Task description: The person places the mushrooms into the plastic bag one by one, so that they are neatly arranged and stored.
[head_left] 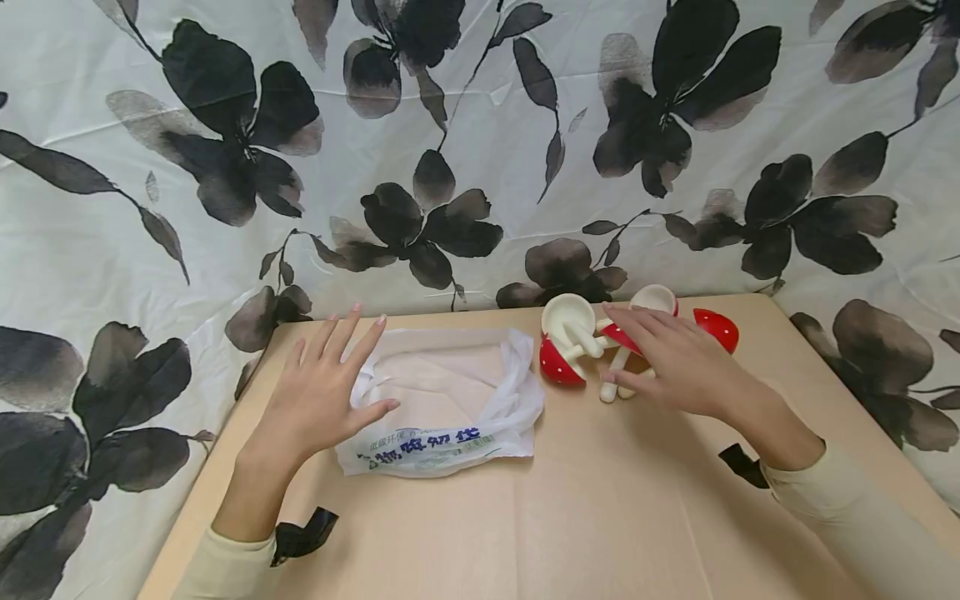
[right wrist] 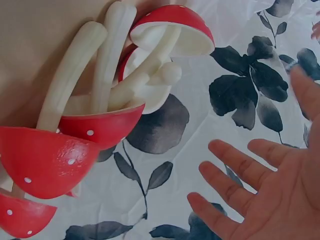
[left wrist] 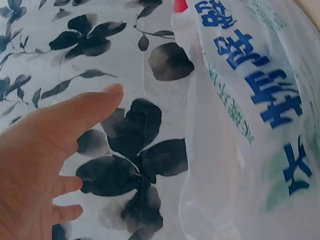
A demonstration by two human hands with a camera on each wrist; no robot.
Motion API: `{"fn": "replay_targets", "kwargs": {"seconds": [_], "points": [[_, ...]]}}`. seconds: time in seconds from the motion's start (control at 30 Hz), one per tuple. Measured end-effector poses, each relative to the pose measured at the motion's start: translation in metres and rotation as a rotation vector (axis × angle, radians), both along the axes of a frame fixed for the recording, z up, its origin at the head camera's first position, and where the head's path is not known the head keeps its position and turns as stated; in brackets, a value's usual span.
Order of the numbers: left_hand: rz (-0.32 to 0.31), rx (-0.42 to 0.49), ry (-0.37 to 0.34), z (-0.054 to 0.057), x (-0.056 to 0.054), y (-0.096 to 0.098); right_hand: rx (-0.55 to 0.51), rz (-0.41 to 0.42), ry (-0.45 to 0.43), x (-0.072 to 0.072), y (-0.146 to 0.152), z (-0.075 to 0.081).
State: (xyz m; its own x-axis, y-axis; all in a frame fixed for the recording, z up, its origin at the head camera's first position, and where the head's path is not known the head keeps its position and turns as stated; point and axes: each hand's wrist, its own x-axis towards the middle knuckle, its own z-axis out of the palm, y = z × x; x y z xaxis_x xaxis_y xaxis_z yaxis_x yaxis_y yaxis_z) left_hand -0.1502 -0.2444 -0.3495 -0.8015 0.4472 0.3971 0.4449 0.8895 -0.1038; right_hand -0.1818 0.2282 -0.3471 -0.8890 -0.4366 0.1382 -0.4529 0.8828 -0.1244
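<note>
Head view: left hand [head_left: 318, 400] spread, empty, at left edge of plastic bag [head_left: 442, 458]; right hand [head_left: 678, 358] extended, empty, partly hiding red-capped mushrooms [head_left: 561, 367] along far edge of tabletop [head_left: 600, 500]. Left wrist: gap between thumb [left wrist: 95, 107] and bag. Right wrist: splayed fingers [right wrist: 240, 159] clear of caps [right wrist: 50, 152].

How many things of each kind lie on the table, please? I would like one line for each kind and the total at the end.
Red-capped mushrooms: at least 5 (they overlap, and the right hand covers part of the group in the head view)
White plastic bag: 1
Total: at least 6
</note>
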Motion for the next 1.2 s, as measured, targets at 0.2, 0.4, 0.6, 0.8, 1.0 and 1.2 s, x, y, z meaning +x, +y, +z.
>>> {"fn": "replay_targets", "kwargs": {"seconds": [0.2,0.4,0.6,0.8,1.0,1.2], "points": [[0.015,0.161,-0.122,-0.005,0.003,-0.019,-0.081,0.003,-0.052,-0.012,-0.002,0.006],[0.123,0.288,-0.387,-0.013,0.005,-0.04,-0.103,0.031,-0.122,-0.029,-0.002,0.011],[0.07,0.397,-0.571,-0.021,0.0,-0.056,-0.143,0.076,-0.21,-0.045,-0.006,0.014],[0.101,0.494,-0.659,-0.033,-0.013,-0.062,-0.133,0.108,-0.26,-0.059,-0.012,0.011],[0.113,0.53,-0.676,-0.046,-0.024,-0.06,-0.127,0.123,-0.32,-0.073,-0.016,0.005],[0.125,0.488,-0.671,-0.052,-0.028,-0.059,-0.113,0.108,-0.379,-0.087,-0.022,-0.002]]}}
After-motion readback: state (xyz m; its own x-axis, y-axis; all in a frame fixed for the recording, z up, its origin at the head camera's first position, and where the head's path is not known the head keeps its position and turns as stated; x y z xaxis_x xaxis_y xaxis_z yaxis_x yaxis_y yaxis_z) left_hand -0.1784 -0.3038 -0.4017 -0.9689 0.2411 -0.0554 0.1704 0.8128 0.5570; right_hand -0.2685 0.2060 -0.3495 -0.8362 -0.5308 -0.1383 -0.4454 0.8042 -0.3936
